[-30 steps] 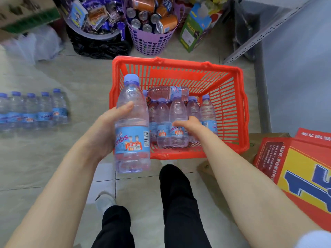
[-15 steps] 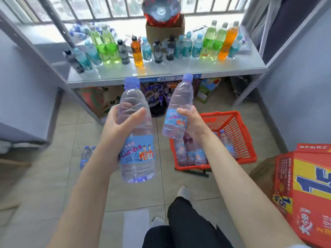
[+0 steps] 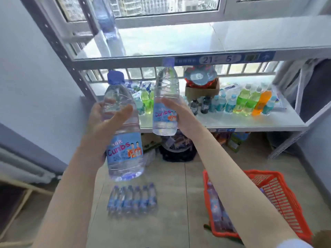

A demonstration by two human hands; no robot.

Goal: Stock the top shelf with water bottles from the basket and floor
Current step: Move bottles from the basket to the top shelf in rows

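1. The left hand (image 3: 107, 120) grips a big water bottle (image 3: 125, 145) round its upper body, thumb across the front and fingers curled behind; the bottle is upright, blue cap up, label towards the camera, held in the air below the top shelf (image 3: 170, 40).
2. The right hand (image 3: 180, 119) grips a smaller water bottle (image 3: 165, 97) at its label, fingers wrapped round the far side; it too is upright, and its cap shows level with the top shelf's front edge.
3. One blurred bottle (image 3: 107, 27) stands at the left end of the top shelf; a blue price strip (image 3: 223, 59) runs along the shelf's front edge.
4. The lower shelf (image 3: 232, 122) carries a row of green, orange and blue drinks (image 3: 250, 102) and a cardboard box (image 3: 202, 91).
5. A red basket (image 3: 279, 197) sits on the floor (image 3: 179, 221) at lower right with basket bottles (image 3: 215, 206) inside; a row of floor bottles (image 3: 132, 199) stands on the tiles to its left, between the forearms.
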